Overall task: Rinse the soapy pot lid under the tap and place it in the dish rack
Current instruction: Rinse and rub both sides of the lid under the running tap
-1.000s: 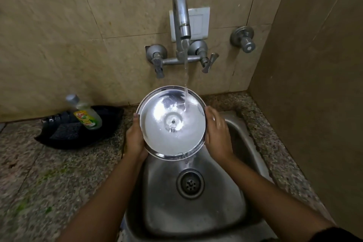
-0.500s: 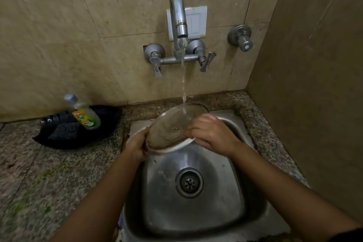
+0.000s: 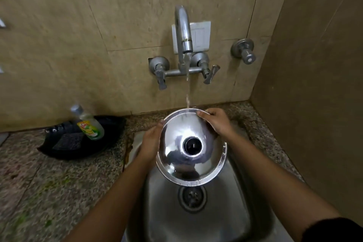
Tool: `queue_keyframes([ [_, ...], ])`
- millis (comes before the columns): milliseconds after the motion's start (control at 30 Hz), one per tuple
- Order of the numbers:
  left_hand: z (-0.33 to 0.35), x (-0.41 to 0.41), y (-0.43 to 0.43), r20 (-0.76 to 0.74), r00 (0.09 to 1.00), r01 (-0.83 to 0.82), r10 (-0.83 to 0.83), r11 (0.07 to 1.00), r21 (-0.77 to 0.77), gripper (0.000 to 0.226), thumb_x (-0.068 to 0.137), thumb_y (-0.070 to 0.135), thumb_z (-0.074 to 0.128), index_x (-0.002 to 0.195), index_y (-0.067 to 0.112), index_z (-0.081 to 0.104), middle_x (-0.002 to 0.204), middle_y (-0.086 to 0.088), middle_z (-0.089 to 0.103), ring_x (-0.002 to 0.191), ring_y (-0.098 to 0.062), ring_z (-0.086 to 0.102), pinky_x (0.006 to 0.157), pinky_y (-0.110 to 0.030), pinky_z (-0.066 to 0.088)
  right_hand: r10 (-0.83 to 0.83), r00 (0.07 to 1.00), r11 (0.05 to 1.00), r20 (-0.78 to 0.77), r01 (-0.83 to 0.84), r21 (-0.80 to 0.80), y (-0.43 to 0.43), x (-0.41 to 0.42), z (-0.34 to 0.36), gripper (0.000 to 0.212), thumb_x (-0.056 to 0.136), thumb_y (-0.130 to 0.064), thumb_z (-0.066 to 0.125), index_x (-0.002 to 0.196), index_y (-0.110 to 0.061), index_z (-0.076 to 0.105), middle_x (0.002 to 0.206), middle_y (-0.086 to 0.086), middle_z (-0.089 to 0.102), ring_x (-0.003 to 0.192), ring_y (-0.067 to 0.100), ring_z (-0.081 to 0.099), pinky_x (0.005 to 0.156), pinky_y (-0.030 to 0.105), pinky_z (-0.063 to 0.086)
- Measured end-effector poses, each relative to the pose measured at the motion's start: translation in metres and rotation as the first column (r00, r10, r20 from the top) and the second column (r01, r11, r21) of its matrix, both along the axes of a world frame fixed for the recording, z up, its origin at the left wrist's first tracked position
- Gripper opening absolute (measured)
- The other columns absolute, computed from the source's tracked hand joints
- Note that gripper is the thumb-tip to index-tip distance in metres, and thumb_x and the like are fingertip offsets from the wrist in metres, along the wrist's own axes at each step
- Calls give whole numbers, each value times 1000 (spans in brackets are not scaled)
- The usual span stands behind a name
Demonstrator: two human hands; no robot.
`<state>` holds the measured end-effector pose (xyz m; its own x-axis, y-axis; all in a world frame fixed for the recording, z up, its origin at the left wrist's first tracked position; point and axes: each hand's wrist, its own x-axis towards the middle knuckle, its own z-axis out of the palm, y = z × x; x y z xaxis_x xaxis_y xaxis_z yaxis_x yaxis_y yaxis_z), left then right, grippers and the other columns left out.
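Left hand and right hand grip opposite edges

pot lid flipped since 1 s ago: then its concave underside faced the camera, at 0.5 s it was tilted near edge-on, now the domed top with the dark centre knob faces up; lid sits lower and nearer the person, covering part of the sink basin just above the drain; water stream now lands on the far rim instead of the inner face; right hand moved from the right edge to the far top rim, fingers over the edge; left hand now flat against the left rim
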<state>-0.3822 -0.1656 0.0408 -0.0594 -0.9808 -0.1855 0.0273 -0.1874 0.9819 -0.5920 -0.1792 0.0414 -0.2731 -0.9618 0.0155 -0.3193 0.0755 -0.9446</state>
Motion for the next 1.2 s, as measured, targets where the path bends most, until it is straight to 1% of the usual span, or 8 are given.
queue_keyframes([
  [133, 10, -12, -4, -11, 999, -34, 34, 999, -20, 34, 96, 32, 52, 96, 4, 71, 95, -19, 72, 84, -25, 65, 83, -41, 52, -1, 712, 986, -702, -118, -120, -8, 21, 16, 33, 95, -41, 46, 97, -12, 62, 99, 13, 67, 91, 31, 59, 77, 39, 43],
  [267, 13, -18, -7, 28, 999, 20, -17, 997, -81, 32, 95, 29, 54, 96, 2, 72, 89, -14, 72, 82, -21, 65, 76, -29, 52, 191, 411, 767, -891, -629, -126, -13, 42, 31, 32, 97, -28, 37, 112, -15, 62, 105, 9, 65, 98, 27, 57, 83, 37, 37],
  [500, 10, -6, -9, 44, 999, 21, -17, 997, -73, 34, 95, 35, 54, 78, 11, 73, 63, 1, 70, 60, -15, 64, 56, -22, 50, 254, 725, 866, -641, -466, -183, -20, 11, 18, 32, 96, -39, 48, 103, -15, 68, 97, 5, 67, 88, 22, 62, 74, 39, 49],
  [600, 12, -8, -12, 62, 998, -1, 6, 997, -78, 36, 95, 36, 53, 80, 10, 73, 71, -6, 70, 65, -16, 65, 60, -25, 51, 191, 636, 880, -748, -449, -157, -24, 23, 23, 34, 96, -42, 46, 98, -12, 63, 96, 7, 64, 90, 25, 60, 73, 37, 46],
  [733, 13, -6, -18, 33, 999, 43, -40, 993, -109, 32, 94, 33, 56, 89, 9, 75, 95, -17, 74, 88, -25, 68, 87, -39, 51, 332, 466, 710, -820, -696, -108, -26, 40, 39, 35, 97, -42, 42, 111, -18, 64, 101, 3, 65, 94, 19, 59, 78, 35, 45],
  [833, 10, 2, -15, -4, 999, 33, -34, 996, -77, 40, 90, 43, 59, 92, 7, 76, 98, -23, 74, 91, -35, 70, 86, -47, 53, 429, 697, 827, -574, -559, -61, -28, 18, 34, 30, 96, -38, 50, 113, -20, 66, 108, 2, 68, 98, 17, 61, 86, 38, 49],
  [933, 9, 7, -12, -109, 994, -27, 24, 999, -24, 34, 92, 38, 57, 87, 10, 75, 85, -13, 76, 79, -24, 71, 71, -35, 57, 236, 901, 945, -364, -299, -129, -25, -4, 23, 25, 93, -43, 52, 104, -27, 67, 102, -5, 71, 94, 13, 64, 87, 46, 50],
  [1200, 33, 4, -27, 124, 943, 319, -310, 946, -59, 24, 89, 21, 64, 92, -1, 73, 83, -14, 75, 74, -23, 69, 71, -32, 53, 399, 650, 799, -647, -593, -103, -22, 24, 43, 26, 92, -40, 57, 98, -17, 69, 91, 2, 71, 82, 15, 63, 73, 33, 49],
])
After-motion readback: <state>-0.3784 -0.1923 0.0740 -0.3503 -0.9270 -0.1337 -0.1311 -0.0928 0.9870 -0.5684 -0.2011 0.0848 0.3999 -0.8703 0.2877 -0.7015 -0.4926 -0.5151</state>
